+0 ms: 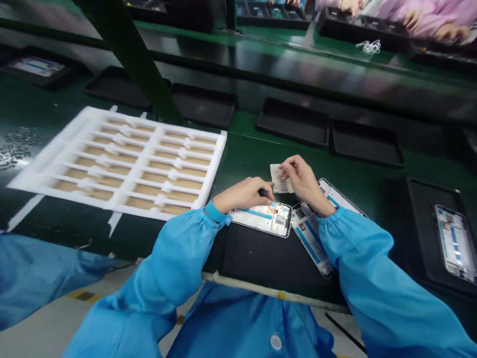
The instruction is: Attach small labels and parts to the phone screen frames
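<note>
The right hand pinches a small white sheet just above a phone frame that lies on a black mat. The left hand rests loosely on that frame, gripping nothing. A foam tray at left holds tan strips in its slots. A black tray at right holds another frame.

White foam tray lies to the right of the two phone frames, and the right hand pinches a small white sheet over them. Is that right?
No. The head view shows the white foam tray to the left of the two phone frames, not the right. The rest stands: the right hand pinches the small white sheet over them.
</note>
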Demonstrator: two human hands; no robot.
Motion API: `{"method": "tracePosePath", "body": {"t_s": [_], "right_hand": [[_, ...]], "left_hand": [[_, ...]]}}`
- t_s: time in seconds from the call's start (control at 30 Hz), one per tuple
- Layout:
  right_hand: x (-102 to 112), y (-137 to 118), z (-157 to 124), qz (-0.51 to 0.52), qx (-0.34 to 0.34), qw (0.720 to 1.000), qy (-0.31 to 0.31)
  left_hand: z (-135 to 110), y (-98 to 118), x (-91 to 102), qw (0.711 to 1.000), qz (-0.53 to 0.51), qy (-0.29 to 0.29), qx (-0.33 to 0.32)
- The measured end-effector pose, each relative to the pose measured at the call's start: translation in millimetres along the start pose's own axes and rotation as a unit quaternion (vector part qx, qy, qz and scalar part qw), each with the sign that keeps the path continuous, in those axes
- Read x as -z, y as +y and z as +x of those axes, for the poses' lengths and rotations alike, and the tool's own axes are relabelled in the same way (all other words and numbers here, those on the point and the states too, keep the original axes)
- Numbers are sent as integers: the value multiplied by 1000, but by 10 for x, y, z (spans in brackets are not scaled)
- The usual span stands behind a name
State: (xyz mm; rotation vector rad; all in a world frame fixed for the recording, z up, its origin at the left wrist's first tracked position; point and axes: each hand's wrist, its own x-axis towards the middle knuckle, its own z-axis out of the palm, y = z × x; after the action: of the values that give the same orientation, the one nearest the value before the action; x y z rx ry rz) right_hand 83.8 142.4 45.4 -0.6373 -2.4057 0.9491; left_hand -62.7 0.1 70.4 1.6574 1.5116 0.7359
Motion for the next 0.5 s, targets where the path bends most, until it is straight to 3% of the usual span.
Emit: {"method": "tracePosePath", "body": {"t_s": [0.1, 0.2, 0.33, 0.43, 0.5], "right_hand": [[141, -232, -84, 107, -26, 992, 60], [296, -614, -329, 168, -35, 980, 102], [363, -1026, -747, 42, 70, 993, 89], [307, -1117, -959, -25, 155, 987, 35], [260, -1108, -1020, -38, 167, 985, -4]], "left_hand": [[-126, 91, 31, 1000, 9, 20, -18], [-373, 248, 7, 993, 71, 89, -3], [-739, 396, -186, 961, 196, 192, -37], [-924, 423, -359, 934, 245, 249, -76], [-1000, 425, -434, 921, 258, 279, -85]]}}
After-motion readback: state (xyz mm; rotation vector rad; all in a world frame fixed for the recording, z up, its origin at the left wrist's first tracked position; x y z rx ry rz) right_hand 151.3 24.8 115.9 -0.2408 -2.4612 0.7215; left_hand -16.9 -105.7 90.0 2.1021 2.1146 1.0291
